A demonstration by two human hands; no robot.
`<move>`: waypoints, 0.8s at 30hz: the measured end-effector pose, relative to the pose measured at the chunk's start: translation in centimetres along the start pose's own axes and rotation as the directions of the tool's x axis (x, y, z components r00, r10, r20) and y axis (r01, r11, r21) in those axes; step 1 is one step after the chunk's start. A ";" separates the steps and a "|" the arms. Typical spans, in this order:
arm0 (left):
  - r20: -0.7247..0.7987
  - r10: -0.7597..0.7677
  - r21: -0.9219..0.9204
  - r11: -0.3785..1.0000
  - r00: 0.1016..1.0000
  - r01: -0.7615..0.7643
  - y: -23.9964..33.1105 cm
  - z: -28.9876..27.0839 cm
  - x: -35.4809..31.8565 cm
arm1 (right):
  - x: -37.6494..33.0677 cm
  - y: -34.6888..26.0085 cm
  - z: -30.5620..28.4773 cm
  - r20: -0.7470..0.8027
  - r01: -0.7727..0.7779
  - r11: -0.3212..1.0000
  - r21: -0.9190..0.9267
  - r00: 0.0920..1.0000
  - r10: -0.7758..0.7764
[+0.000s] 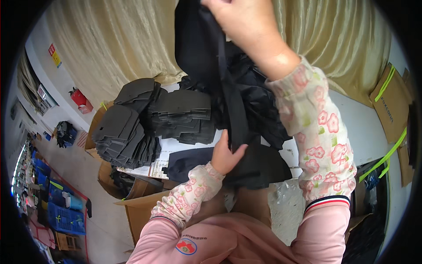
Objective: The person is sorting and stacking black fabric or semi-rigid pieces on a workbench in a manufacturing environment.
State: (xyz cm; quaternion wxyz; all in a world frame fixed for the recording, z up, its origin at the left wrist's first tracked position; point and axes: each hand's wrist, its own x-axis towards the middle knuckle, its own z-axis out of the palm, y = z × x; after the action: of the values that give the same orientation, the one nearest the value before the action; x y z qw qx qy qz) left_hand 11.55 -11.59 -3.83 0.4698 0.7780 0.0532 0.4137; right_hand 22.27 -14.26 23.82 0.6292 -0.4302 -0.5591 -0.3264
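A long piece of black fabric [198,48] is stretched upright in front of me. My right hand [248,20] is raised at the top of the view, its fingers closed on the fabric's upper edge. Lower down, my left hand [225,156] pinches the same piece between thumb and fingers. Another flat black piece [187,163] lies along the table's near edge, partly under the held one. Behind and to the right is a crumpled black heap [263,110]. Stacks of dark grey flat panels [182,105] and fanned grey panels [116,123] sit to the left.
The white table [343,121] backs onto a beige curtain [114,39]. Cardboard boxes stand below left [136,215] and at the right [389,105], where green straps [384,154] hang. Blue crates [66,218] and a red box [81,101] are far left.
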 end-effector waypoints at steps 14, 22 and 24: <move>0.133 -0.060 0.651 0.758 0.989 -0.041 -6.5 -20.3 -6.4 | -28.4 6.5 -22.1 -0.048 -0.954 0.293 -0.062 0.296 0.954; 0.380 -0.475 0.746 0.665 0.794 0.041 -13.1 -17.6 -12.1 | -48.2 4.3 -27.5 0.026 -0.807 0.149 -0.571 0.163 0.986; 0.392 -0.458 0.726 0.686 0.798 0.037 -13.7 -18.6 -12.6 | -42.4 1.4 -23.0 0.101 -0.308 0.326 -0.894 0.570 0.816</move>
State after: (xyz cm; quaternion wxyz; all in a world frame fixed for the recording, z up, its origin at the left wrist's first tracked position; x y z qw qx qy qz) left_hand -5.39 2.76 -17.92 0.1961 0.9632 0.1759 0.0532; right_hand 26.40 -37.50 -18.25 0.2497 -0.9089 -0.2999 -0.1473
